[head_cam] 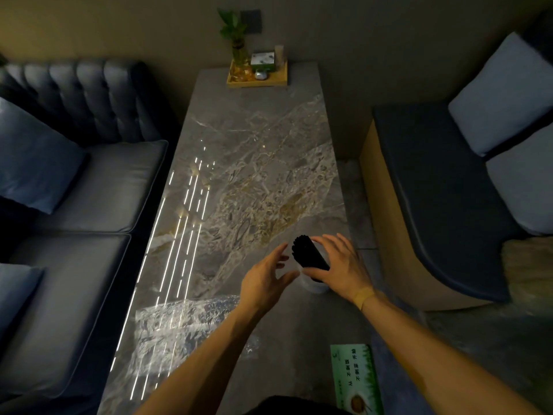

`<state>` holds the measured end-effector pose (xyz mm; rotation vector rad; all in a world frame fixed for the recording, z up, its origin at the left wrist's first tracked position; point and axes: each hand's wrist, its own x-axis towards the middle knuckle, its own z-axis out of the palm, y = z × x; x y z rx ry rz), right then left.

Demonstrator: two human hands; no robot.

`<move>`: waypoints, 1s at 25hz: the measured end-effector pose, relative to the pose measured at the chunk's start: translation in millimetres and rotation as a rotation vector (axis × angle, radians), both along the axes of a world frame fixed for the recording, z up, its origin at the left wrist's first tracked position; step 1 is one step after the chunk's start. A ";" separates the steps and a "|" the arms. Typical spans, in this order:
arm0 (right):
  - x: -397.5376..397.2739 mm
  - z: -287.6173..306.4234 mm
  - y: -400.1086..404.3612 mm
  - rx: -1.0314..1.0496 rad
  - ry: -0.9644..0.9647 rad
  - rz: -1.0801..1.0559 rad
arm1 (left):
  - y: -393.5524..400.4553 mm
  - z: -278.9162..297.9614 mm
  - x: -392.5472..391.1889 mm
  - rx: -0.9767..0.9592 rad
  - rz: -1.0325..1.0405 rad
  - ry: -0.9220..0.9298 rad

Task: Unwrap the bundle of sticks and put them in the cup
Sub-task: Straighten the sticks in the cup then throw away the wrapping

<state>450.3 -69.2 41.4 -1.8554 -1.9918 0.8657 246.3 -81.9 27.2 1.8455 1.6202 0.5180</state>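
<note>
- Standing tilted in the clear cup (pixel 314 284) on the marble table (pixel 257 163): black sticks (pixel 309 254), unwrapped.
- Curling round sticks and cup rim: right hand (pixel 344 262).
- Hovering just beside, fingers spread, holding nothing: left hand (pixel 266 280).
- Likely light, stiff, prone to splaying; best gripped mid-bundle.

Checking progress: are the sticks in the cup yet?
In. The black sticks stand tilted in the clear cup, tops sticking out, right hand beside them.
</note>
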 end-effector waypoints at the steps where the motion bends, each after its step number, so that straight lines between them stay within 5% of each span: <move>1: -0.2 -0.2 -2.3 -0.007 0.013 -0.019 | -2.2 -3.4 -2.3 -0.022 0.008 0.015; 11: 4.3 -2.6 -59.7 0.043 0.091 -0.227 | -40.0 -28.9 -35.0 -0.163 -0.065 0.130; 16: 5.6 -16.5 -111.4 0.022 -0.077 -0.349 | -67.0 -33.8 -72.0 -0.134 -0.103 0.189; 25: -59.5 -12.1 -115.2 -0.448 -0.297 0.198 | -103.4 -22.2 -204.6 -0.185 -0.177 0.463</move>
